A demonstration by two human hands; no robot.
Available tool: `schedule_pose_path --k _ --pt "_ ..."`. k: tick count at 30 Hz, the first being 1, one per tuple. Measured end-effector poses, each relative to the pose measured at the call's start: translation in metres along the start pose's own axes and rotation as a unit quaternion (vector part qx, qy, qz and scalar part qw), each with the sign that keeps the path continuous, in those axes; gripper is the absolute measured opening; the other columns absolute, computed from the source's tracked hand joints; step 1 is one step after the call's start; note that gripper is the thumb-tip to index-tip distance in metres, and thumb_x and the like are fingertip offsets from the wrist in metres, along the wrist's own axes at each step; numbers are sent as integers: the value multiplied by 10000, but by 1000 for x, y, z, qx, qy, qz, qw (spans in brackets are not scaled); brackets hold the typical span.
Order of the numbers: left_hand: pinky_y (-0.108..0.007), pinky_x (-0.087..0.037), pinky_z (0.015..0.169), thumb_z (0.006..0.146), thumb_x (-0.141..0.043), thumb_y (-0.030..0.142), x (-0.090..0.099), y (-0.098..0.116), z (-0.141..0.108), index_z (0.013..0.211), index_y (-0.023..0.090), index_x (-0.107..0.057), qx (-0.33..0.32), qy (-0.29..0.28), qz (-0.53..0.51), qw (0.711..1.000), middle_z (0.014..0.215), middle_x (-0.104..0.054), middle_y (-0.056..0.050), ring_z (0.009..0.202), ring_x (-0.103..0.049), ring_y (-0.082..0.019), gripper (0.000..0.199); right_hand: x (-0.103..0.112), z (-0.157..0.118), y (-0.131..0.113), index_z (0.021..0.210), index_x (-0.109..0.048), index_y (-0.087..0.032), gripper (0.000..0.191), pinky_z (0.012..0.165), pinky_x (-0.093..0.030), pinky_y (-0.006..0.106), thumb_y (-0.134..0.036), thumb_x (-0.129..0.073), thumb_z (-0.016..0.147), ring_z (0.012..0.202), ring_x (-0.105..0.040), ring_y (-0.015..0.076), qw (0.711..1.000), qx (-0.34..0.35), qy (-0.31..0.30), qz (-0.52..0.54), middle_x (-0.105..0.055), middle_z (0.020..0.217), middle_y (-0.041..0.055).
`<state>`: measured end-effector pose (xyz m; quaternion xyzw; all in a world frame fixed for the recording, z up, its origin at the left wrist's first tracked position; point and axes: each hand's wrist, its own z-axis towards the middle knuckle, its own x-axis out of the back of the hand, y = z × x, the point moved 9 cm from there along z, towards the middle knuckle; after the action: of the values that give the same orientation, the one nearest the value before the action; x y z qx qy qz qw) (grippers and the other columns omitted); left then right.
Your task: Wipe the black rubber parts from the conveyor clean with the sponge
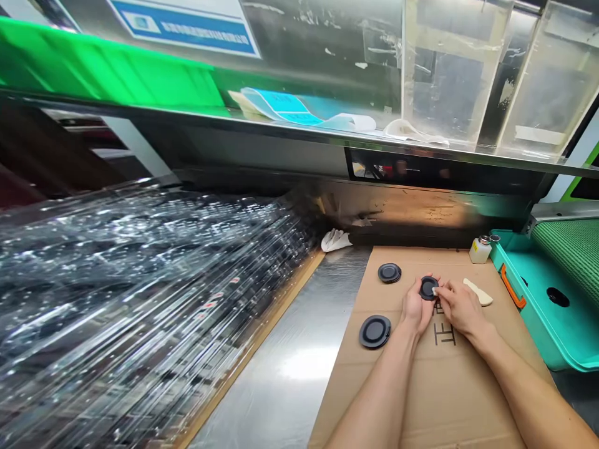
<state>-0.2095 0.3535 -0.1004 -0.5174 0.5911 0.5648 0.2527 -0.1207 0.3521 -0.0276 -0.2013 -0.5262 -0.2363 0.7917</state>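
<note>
My left hand [412, 307] cradles a round black plastic part [428, 288] above a cardboard sheet [402, 386], its fingers curled under and round the part. Pinched in my right hand [461, 305] is a small white wad [434, 291], held against the part's right edge; its material is too small to make out. Two more round black parts lie on the cardboard left of my hands, one farther back [389, 272] and one nearer [375, 331]. Just beyond my right hand lies a cream-coloured wedge-shaped pad [478, 292].
A teal bin [533, 312] with an orange handle stands at right, beside a green conveyor belt [571, 246]. A small white bottle [480, 249] sits at the cardboard's back corner. Clear plastic-wrapped trays [140, 312] fill the left. A shelf [299, 128] crosses overhead; a white glove [336, 240] lies behind.
</note>
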Motion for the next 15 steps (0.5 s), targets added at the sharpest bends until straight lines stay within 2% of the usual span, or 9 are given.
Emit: schedule_pose_path --k 15 --pt "-431 -560 914 1003 -418 316 2 -1 1 962 134 -634 -1 3 2 1000 995 -705 -144 946 -697 -242 286 0 1 -5 1103 -707 -274 240 753 -322 311 -241 -502 982 885 -535 192 1000 -2 -23 -22 -629 999 61"
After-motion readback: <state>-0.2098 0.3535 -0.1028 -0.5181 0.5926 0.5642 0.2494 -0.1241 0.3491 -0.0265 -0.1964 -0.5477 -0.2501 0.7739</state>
